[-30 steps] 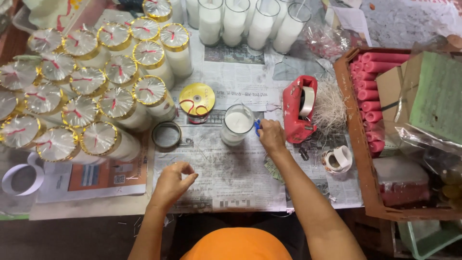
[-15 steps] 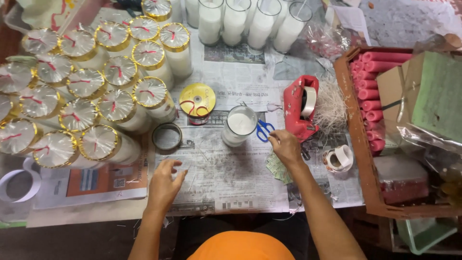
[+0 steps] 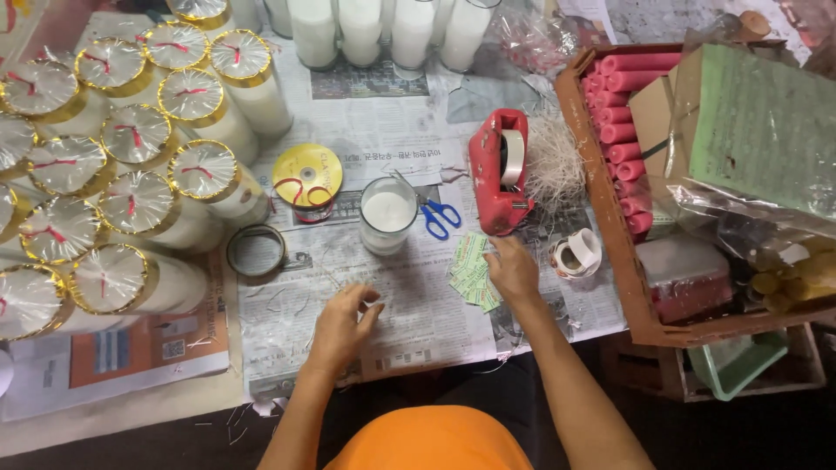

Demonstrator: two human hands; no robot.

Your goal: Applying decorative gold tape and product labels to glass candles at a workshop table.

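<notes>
Head view: right hand (image 3: 512, 271) touches green labels (image 3: 471, 268).

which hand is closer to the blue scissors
Right. The right hand rests on the small green paper slips, just below and right of the blue scissors. The left hand lies lower left on the newspaper, farther away.

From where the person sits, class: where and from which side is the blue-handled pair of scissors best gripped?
Grip the scissors by the blue finger loops, coming from the near right. The loops lie toward the person, close to the right hand, while the blades point away toward the open candle glass and appear to lie close beside it. The red tape dispenser crowds the far right side, so a low approach from the near edge looks clearest.
</notes>
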